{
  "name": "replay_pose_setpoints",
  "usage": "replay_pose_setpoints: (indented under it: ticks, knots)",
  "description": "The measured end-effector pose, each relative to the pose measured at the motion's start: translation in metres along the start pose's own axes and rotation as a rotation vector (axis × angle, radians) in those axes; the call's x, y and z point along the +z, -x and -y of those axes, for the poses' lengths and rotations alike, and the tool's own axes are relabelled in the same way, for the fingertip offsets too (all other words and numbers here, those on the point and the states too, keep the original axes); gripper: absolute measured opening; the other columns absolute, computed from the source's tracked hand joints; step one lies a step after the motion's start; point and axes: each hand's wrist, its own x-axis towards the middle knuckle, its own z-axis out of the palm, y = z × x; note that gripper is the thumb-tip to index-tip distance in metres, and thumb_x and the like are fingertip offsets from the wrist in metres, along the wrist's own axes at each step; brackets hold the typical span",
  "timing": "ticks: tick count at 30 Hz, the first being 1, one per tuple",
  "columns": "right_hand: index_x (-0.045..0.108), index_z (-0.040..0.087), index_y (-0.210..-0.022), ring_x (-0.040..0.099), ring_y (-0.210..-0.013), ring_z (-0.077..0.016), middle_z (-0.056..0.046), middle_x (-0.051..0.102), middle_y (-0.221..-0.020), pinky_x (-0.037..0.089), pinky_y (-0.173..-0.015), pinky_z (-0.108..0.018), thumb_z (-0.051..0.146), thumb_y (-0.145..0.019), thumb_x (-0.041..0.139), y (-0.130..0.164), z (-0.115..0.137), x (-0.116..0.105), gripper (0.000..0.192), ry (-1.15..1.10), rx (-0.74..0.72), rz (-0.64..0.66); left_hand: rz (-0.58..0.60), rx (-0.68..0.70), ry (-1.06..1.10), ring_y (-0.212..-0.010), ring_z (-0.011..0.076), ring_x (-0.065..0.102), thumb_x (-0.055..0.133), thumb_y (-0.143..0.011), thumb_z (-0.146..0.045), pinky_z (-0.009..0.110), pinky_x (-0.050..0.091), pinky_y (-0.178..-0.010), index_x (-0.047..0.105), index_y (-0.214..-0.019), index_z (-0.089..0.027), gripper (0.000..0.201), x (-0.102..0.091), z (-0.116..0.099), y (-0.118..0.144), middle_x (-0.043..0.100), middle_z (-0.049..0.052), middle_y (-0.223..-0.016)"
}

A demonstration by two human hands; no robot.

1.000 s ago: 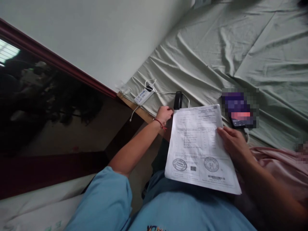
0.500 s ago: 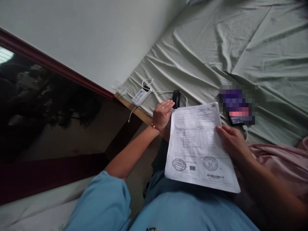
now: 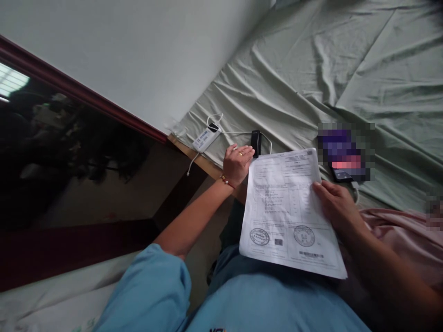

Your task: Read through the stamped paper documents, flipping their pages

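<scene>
Stamped, printed paper sheets (image 3: 282, 207) lie tilted over my lap, with two round stamps and a barcode near their lower edge. My right hand (image 3: 337, 200) grips their right edge, thumb on top. By the top left corner of the sheets is my left hand (image 3: 238, 165), its fingers stretched out; whether it touches the paper I cannot tell. Its fingertips reach the lower end of a small black device (image 3: 256, 143) that has a white cable beside it. The underside of the left hand is hidden.
A white power strip (image 3: 206, 139) with a black plug lies at the bed corner. Right of the papers, a partly blurred phone (image 3: 341, 173) rests on the wrinkled green sheet (image 3: 287, 83), a cable plugged in. Pink cloth (image 3: 398, 230) lies at right; a dark mirror-like panel (image 3: 86, 157) stands left.
The whole view has shifted slightly. Both hands and the sheets keep nearly the same places, and the right hand still holds the paper.
</scene>
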Motion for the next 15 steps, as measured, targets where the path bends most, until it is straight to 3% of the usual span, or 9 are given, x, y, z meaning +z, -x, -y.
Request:
replay_pose_setpoints:
  ticks: [5,8,12,15]
  knots:
    - [0.070,0.023,-0.085,0.062,-0.057,-0.0208,-0.004,0.070,-0.068,0.044,-0.049,-0.031,0.050,-0.083,0.062,-0.003,-0.002,-0.002,0.028,0.034,0.019,-0.004,-0.008,0.066,-0.092,-0.127,0.0266,0.063,0.046,-0.090,-0.006,0.055,0.031,-0.119,0.071,-0.123,-0.014,0.042,0.008,-0.004,0.008,0.069,0.015,-0.131]
    - [0.070,0.022,-0.083,0.061,-0.054,-0.0201,-0.002,0.067,-0.063,0.042,-0.047,-0.030,0.051,-0.082,0.061,-0.004,-0.002,-0.003,0.029,0.065,0.008,-0.011,0.008,0.057,-0.099,-0.127,0.0266,0.063,0.047,-0.087,-0.004,0.056,0.029,-0.120,0.072,-0.122,-0.015,0.044,0.008,-0.007,0.007,0.068,0.014,-0.132]
    - [0.070,0.022,-0.084,0.059,-0.053,-0.0194,-0.001,0.066,-0.061,0.043,-0.046,-0.029,0.053,-0.081,0.063,0.001,-0.002,-0.002,0.032,0.050,-0.008,0.044,0.030,-0.013,-0.027,-0.125,0.0246,0.064,0.049,-0.084,-0.001,0.054,0.031,-0.119,0.075,-0.113,-0.020,0.044,-0.003,-0.004,-0.001,0.072,0.009,-0.127]
    - [0.071,0.022,-0.088,0.060,-0.054,-0.0196,-0.002,0.067,-0.064,0.044,-0.048,-0.030,0.055,-0.079,0.067,0.006,-0.002,-0.003,0.034,-0.010,-0.012,0.102,-0.051,-0.140,0.107,-0.131,0.0247,0.058,0.054,-0.085,-0.006,0.048,0.038,-0.116,0.075,-0.113,-0.020,0.037,-0.015,0.005,-0.002,0.072,0.008,-0.126]
